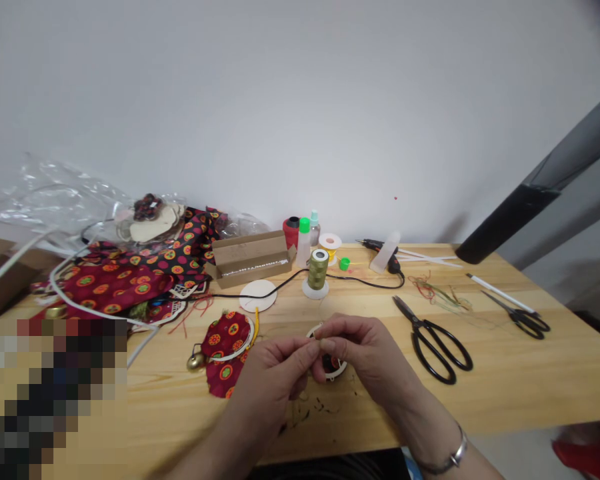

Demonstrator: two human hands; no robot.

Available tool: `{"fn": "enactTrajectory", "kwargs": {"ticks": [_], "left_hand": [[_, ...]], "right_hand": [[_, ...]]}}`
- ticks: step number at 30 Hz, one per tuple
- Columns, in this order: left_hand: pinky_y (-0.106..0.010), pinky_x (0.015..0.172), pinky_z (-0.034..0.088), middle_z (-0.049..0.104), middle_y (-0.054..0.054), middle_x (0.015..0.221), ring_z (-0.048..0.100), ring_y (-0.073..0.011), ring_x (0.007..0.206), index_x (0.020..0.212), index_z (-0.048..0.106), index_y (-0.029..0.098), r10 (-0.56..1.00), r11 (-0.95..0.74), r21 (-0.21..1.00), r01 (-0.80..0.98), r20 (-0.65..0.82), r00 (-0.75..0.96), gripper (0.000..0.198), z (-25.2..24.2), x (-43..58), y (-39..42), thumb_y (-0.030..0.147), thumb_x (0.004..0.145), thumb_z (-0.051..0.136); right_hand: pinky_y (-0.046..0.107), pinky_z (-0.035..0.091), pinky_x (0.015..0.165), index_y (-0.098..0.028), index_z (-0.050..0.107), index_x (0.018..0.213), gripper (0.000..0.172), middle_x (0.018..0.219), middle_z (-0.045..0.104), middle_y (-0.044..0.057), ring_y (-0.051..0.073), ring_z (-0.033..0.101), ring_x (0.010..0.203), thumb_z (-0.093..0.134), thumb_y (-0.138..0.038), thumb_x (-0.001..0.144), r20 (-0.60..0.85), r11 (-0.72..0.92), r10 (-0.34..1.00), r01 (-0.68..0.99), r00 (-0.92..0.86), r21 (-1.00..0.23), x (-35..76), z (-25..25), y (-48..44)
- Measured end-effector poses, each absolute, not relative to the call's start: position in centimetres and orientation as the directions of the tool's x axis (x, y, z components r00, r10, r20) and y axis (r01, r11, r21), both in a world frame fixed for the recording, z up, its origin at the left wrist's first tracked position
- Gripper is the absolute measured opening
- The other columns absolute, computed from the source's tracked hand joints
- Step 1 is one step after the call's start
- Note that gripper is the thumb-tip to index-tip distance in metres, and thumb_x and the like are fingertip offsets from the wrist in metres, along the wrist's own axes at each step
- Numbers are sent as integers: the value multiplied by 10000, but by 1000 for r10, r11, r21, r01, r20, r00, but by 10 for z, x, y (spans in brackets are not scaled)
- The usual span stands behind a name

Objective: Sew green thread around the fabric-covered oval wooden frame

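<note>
While the left hand (280,367) and the right hand (357,347) meet on the near side of the green spool (319,270), their fingers are narrow, each thumb pressed toward its forefinger; whatever lies between the tips is too small to tell; the hoop (336,373), white-rimmed with dark patterned cloth inside, is also nearer than the green spool, just behind and under the fingers, partly hidden by them; whether it touches the table (480,410), I cannot tell; a bracelet (459,450) circles the right wrist. Left of the green spool and nearer lies a red cloth (225,340) with a pale curved rim, a brass bell (195,361) at its left edge; also to the left are a white disc (258,297), an open box (253,263) and, farther out, a heap of patterned fabric (135,280); just behind the green spool stand a red spool (291,239), a green-capped bottle (304,247) and a yellow spool (330,240); to its right are a green cap (345,264), loose threads (437,293), large scissors (417,325) with black handles, a white stick (503,293) and, farthest, small scissors (523,318).
</note>
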State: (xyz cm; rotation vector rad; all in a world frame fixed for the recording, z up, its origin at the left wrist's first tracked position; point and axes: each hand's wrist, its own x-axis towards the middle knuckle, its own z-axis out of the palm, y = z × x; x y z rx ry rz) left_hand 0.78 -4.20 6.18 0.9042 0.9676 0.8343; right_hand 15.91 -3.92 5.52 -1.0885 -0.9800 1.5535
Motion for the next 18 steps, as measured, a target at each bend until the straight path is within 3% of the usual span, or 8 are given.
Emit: {"fn": "enactTrajectory", "kwargs": {"ticks": [9, 18], "left_hand": [[-250, 432, 97, 359, 64, 408, 208, -55, 412, 492, 619, 137, 890, 371, 917, -147, -306, 337, 355, 61, 8, -41, 403, 717, 685], [-239, 430, 98, 391, 59, 436, 213, -45, 416, 528, 650, 123, 883, 383, 896, -224, -284, 374, 329, 61, 7, -41, 379, 731, 685]], "right_hand": [[228, 399, 524, -154, 711, 648, 115, 591, 611, -13, 88, 513, 527, 772, -249, 629, -132, -160, 983, -256, -125, -953, 159, 54, -39], [227, 389, 507, -147, 627, 601, 165, 573, 556, -30, 84, 488, 508, 738, -255, 660, -62, -71, 996, -171, -58, -983, 158, 56, -41]]}}
